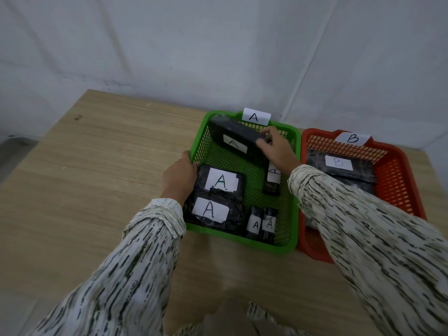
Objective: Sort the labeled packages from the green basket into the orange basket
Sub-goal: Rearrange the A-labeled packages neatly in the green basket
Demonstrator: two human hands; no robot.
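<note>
**Both hands in the green basket, one black package tipped up at the far wall**

Nearest the camera, two patterned sleeves [135, 258] reaching forward over a pale wood-grain surface [97, 166]. Along the near wall of the green basket [242, 241], two small black packages [263, 224] side by side, each labeled "A". Just left of them, a large "A" package [213, 212], partly overlapped by a second large "A" package [221, 181]. Left hand [178, 177] at the basket's left rim, fingers curled onto the edge of that second package. Farther in, another small labeled package [272, 181], half hidden beneath the right wrist. Right hand [276, 147] closed on the end of a long black package [236, 137], tilted up against the far wall, label blurred. Immediately right, touching, the orange basket [400, 190] with a "B" package [339, 166] atop other dark wrapping. At the far rims, upright cards: "A" card [255, 116] on green, "B" card [352, 138] on orange. Beyond, white sheeting [169, 44].
</note>
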